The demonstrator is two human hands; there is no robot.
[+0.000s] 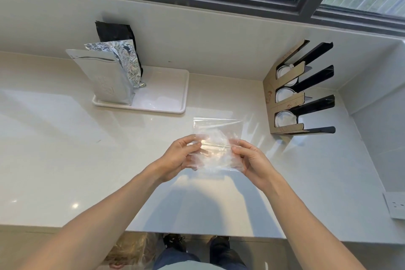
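Note:
A clear plastic bag (215, 138) is held over the middle of the pale counter (65, 160), crumpled in its lower half. My left hand (178, 158) pinches its left edge between thumb and fingers. My right hand (252, 161) pinches the right edge the same way. Both hands are at about the same height, one on each side of the bag. What is inside the bag is too faint to tell.
A white tray (166, 103) at the back holds a silver pouch (105, 79), a crinkled foil bag (128, 61) and a black bag (116, 32). A cardboard-and-black rack (300, 90) with white round lids stands at the right. A wall socket (396, 205) is at far right.

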